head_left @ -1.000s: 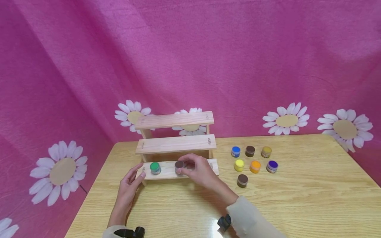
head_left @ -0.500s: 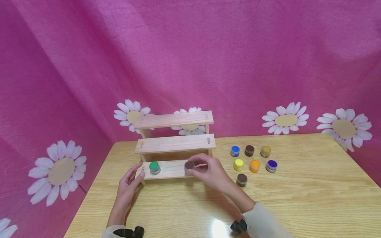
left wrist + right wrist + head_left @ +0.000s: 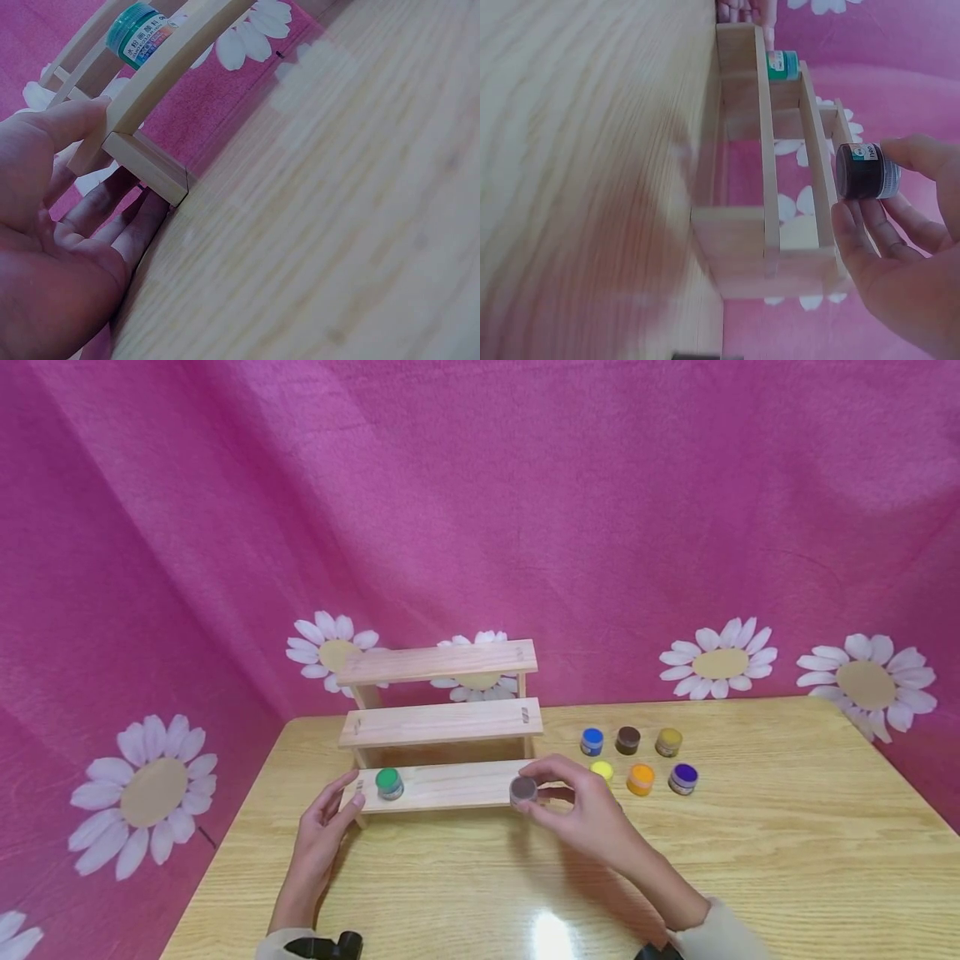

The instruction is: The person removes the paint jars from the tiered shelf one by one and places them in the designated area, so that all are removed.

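Observation:
My right hand (image 3: 581,806) pinches a dark brown paint jar (image 3: 523,791) between thumb and fingers, near the right end of the lowest step. In the right wrist view this jar (image 3: 864,171) is held in the air, apart from the boards. My left hand (image 3: 321,831) grips the left end of the three-step wooden shelf (image 3: 450,787); in the left wrist view its thumb lies on the board and its fingers reach past the leg (image 3: 150,166). A green-lidded paint jar (image 3: 389,783) stands upright toward the left of the lowest step.
Right of the shelf stand blue (image 3: 592,742), dark brown (image 3: 628,740), ochre (image 3: 669,742), yellow (image 3: 601,771), orange (image 3: 641,779) and purple (image 3: 683,778) jars on the wooden table (image 3: 787,827). Behind hangs a pink cloth (image 3: 600,527) with white flowers.
My right hand has carried the dark brown jar rightward along the lowest step. It now hides the other dark jar that stood nearest on the table. My left hand has stayed in place.

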Action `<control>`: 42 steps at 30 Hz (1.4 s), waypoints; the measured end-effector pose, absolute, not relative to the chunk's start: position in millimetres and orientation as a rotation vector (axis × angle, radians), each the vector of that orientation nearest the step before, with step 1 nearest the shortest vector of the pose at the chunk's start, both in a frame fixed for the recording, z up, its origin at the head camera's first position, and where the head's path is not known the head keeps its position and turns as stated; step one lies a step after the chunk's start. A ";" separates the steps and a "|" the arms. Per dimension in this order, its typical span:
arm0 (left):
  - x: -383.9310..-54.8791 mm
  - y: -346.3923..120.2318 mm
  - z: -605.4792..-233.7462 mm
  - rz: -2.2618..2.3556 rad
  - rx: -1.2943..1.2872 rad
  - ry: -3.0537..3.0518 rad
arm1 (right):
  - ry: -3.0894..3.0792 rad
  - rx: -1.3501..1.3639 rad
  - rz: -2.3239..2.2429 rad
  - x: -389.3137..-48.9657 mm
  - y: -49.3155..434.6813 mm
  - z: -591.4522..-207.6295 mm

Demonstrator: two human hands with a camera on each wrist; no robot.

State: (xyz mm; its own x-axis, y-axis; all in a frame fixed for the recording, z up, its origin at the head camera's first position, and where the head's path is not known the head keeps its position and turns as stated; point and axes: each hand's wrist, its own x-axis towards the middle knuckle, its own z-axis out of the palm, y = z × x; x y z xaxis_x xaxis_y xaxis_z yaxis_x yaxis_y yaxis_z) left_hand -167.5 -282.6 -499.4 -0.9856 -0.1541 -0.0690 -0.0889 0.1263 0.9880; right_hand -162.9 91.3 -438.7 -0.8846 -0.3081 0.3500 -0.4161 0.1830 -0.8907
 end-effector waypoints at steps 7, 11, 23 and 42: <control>-166.9 -282.5 -499.7 -2.026 0.264 -2.322 | -2.338 0.701 1.803 -152.7 117.5 -440.9; -167.8 -282.6 -500.5 -2.025 0.271 -2.320 | -2.348 0.699 1.745 -147.5 131.2 -441.9; -168.9 -282.3 -500.3 -2.034 0.252 -2.311 | -2.377 0.587 1.598 -134.4 169.3 -446.3; -168.0 -283.6 -501.5 -2.034 0.243 -2.310 | -2.504 0.419 1.429 -143.0 220.2 -469.3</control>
